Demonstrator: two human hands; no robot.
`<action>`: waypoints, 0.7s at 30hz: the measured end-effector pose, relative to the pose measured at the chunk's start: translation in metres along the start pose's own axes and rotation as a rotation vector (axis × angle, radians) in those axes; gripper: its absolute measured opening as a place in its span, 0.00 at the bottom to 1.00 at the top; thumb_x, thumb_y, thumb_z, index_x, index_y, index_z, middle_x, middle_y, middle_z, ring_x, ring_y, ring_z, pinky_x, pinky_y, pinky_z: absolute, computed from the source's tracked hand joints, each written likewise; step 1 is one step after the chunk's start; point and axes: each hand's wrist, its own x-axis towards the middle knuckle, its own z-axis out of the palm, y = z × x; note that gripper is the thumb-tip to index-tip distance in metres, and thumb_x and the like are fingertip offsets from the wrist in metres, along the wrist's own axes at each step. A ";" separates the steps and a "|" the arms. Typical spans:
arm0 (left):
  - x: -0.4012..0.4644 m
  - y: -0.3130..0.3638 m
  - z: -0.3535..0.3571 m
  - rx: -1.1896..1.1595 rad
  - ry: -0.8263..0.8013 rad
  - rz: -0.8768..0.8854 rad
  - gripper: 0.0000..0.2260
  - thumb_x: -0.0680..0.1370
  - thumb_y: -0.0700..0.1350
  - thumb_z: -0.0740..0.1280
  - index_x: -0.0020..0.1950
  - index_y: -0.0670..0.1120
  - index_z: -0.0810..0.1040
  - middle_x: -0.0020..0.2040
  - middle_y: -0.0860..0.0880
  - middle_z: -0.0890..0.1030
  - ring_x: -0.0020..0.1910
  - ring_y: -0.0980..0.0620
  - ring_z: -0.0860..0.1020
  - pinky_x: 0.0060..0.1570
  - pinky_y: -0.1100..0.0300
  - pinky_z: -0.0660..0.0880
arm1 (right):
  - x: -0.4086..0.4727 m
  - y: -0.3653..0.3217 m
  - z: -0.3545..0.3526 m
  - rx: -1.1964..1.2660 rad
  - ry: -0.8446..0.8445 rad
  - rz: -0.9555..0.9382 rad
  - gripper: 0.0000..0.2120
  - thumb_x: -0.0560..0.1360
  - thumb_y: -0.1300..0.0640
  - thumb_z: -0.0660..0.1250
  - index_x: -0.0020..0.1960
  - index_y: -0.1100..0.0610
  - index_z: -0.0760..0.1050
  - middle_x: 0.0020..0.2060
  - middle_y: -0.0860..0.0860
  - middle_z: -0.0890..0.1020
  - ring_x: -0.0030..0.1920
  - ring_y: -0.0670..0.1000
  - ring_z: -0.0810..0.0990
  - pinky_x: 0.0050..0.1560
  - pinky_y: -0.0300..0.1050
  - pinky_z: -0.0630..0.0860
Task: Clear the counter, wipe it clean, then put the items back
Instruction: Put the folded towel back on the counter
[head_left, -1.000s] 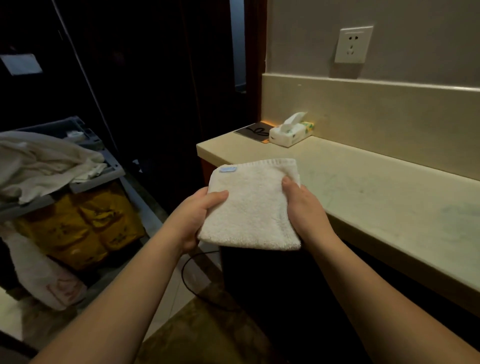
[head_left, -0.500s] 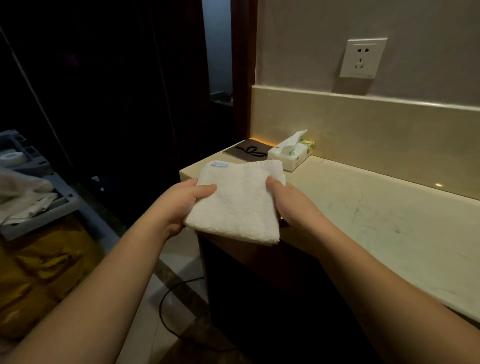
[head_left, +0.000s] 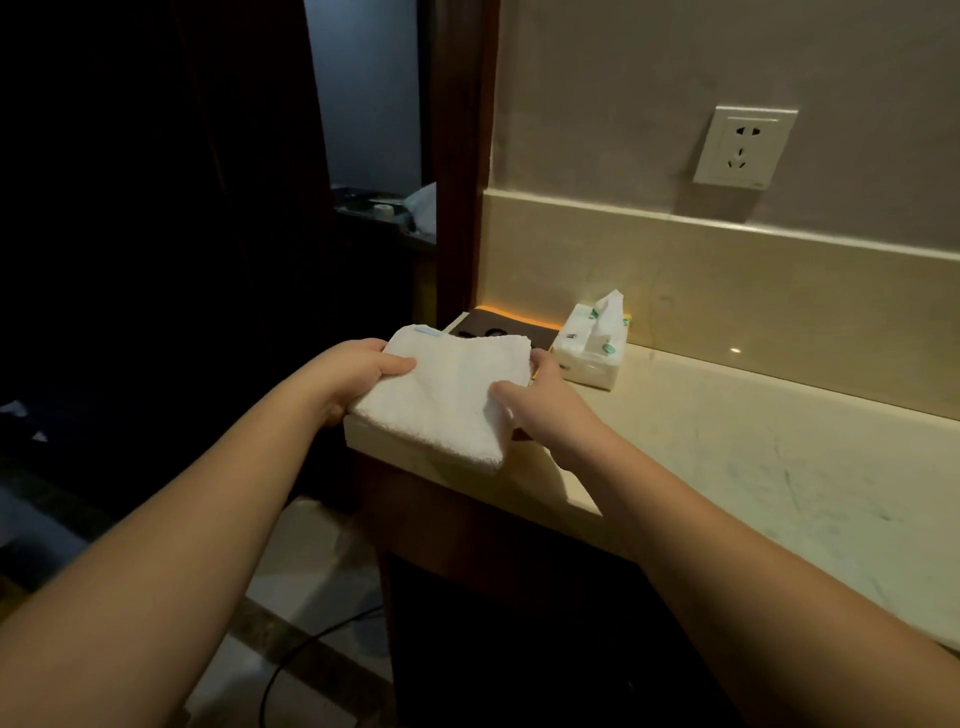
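A folded white towel (head_left: 447, 395) with a small blue tag lies over the left end of the cream stone counter (head_left: 753, 457). My left hand (head_left: 353, 371) grips its left edge, thumb on top. My right hand (head_left: 540, 400) holds its right edge, thumb across the top. A white tissue pack (head_left: 592, 345) with a tissue sticking up stands just beyond my right hand, by the backsplash. A dark mat (head_left: 498, 330) with a looped mark lies in the far left corner, partly hidden by the towel.
A wall socket (head_left: 743, 148) sits above the backsplash. A dark doorway (head_left: 363, 156) opens to the left of the counter. A black cable (head_left: 311, 649) runs over the tiled floor below. The counter stretches to the right, with faint smears on it.
Both hands have carried the towel forward, from in front of the counter's edge onto its left end. The view has swung right and the cart at the left has left the frame.
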 end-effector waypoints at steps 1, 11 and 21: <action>0.009 -0.001 -0.003 0.025 0.001 0.000 0.14 0.78 0.44 0.68 0.62 0.42 0.76 0.52 0.45 0.83 0.49 0.46 0.82 0.51 0.50 0.79 | 0.006 -0.002 0.006 -0.022 0.028 -0.007 0.33 0.74 0.54 0.64 0.75 0.48 0.54 0.63 0.51 0.74 0.56 0.54 0.77 0.55 0.53 0.79; 0.068 -0.011 -0.001 0.515 0.111 0.131 0.22 0.78 0.46 0.68 0.71 0.44 0.68 0.64 0.43 0.77 0.57 0.43 0.77 0.49 0.55 0.73 | 0.043 0.003 0.037 -0.545 0.084 -0.025 0.26 0.77 0.52 0.60 0.74 0.52 0.58 0.61 0.57 0.78 0.57 0.59 0.77 0.51 0.47 0.71; 0.091 -0.027 0.002 0.513 0.124 0.166 0.25 0.80 0.48 0.65 0.75 0.46 0.62 0.69 0.43 0.72 0.60 0.43 0.75 0.49 0.55 0.72 | 0.063 0.007 0.040 -0.684 0.113 -0.027 0.25 0.77 0.48 0.59 0.73 0.52 0.61 0.60 0.56 0.78 0.55 0.57 0.78 0.48 0.49 0.74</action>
